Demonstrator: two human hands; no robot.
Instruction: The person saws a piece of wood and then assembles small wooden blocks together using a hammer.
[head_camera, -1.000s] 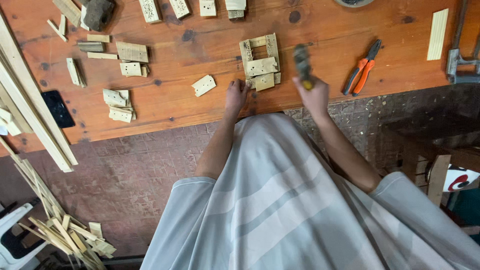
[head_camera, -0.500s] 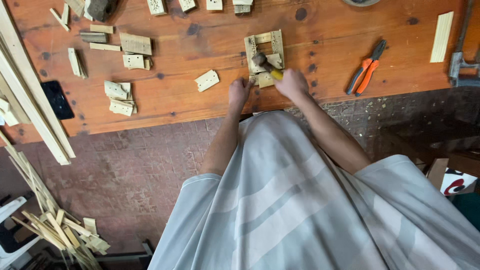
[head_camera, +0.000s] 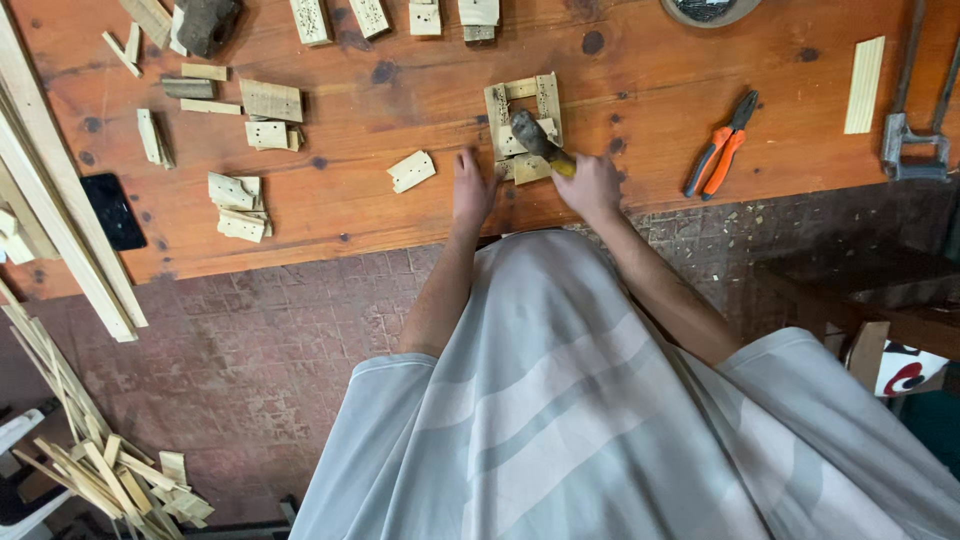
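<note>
Two hands work near the workbench's (head_camera: 330, 215) front edge: right hand (head_camera: 592, 187) grips a hammer (head_camera: 537, 142) over the wooden frame (head_camera: 523, 125); left hand (head_camera: 472, 187) lies flat, fingers spread, just beside it.

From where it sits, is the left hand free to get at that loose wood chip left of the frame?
Probably yes: the left hand rests empty on the bench, with bare wood between it and the chip.

from my remote feed this reads as a woodworking shop. a knotty wooden workbench (head_camera: 350, 210) carries small cut wood blocks (head_camera: 270, 100), orange-handled pliers (head_camera: 722, 148) and a metal clamp (head_camera: 912, 150). offcut strips (head_camera: 110, 470) lie piled on the tiled floor (head_camera: 250, 330).
</note>
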